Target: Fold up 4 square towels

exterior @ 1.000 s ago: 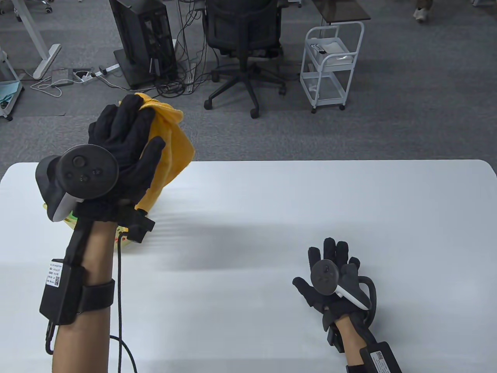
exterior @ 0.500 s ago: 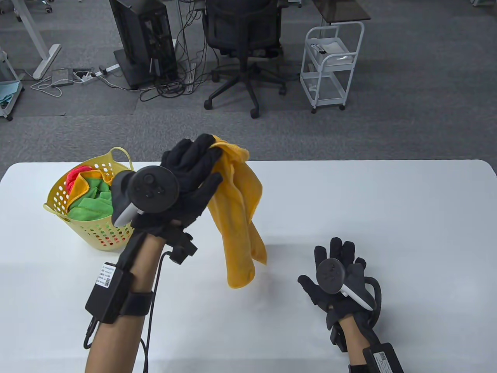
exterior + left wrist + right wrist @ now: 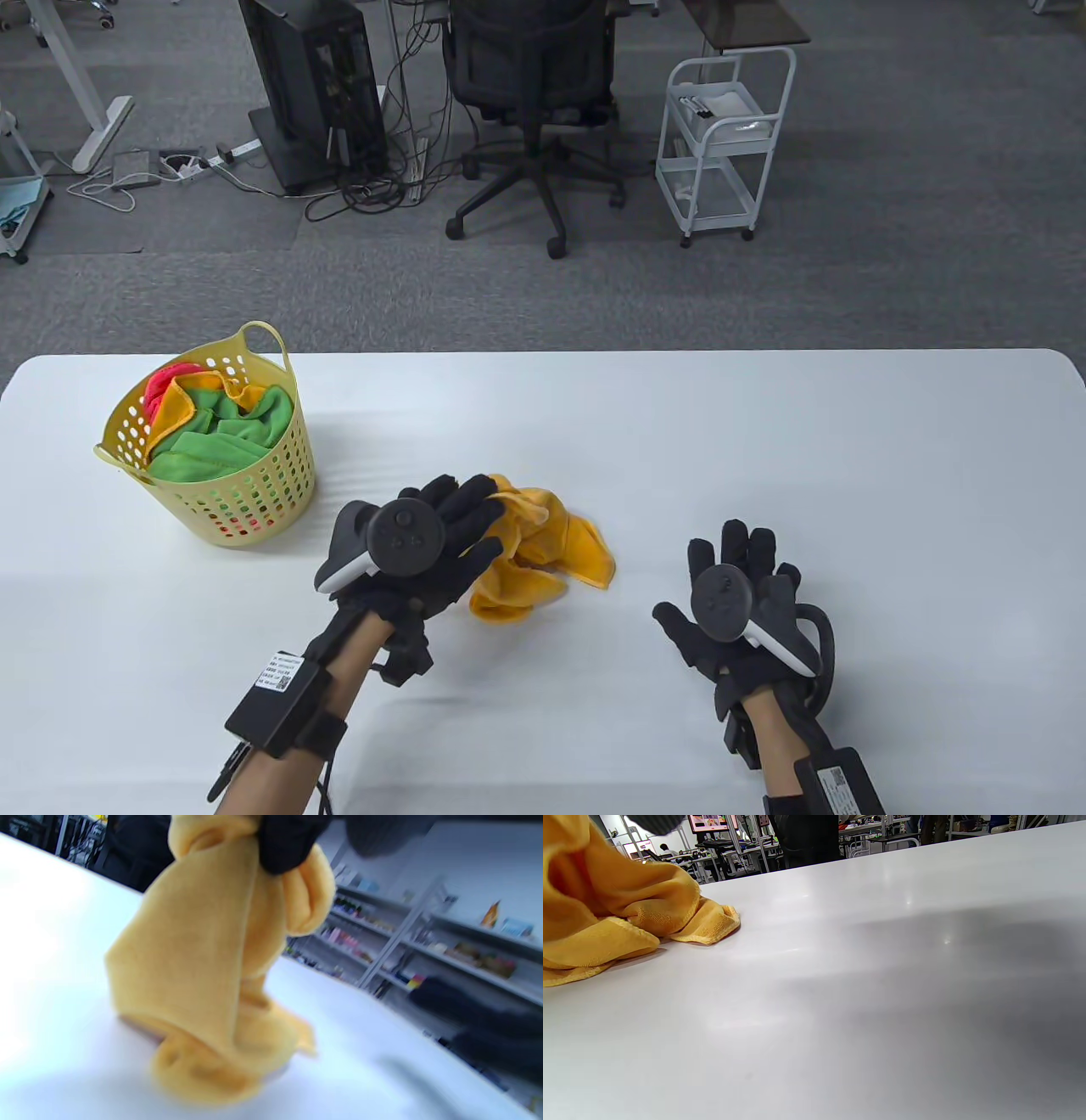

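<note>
Seen from above the white table [image 3: 764, 441]: left hand [image 3: 441, 552] gripping a crumpled yellow towel [image 3: 543, 552], fingers curled round its upper edge. From the left wrist view, towel [image 3: 203, 984] pinched at the top by gloved fingers [image 3: 288, 844], lower part bunched on the tabletop. Right hand [image 3: 734, 603] at 3 o'clock of the towel, apart from it, fingers spread and relaxed, palm down, nothing held. Towel [image 3: 606, 921] at the left edge of the right wrist view, heaped and unfolded. At 10 o'clock of the towel, a yellow perforated basket [image 3: 271, 475] holding more cloths, green [image 3: 212, 441], orange and red, still jumbled. Judged from this: no folded towel anywhere on the table, first towel only just out and not yet spread flat. Left to do, seemingly: flatten and fold this one, then the rest from the basket.
</note>
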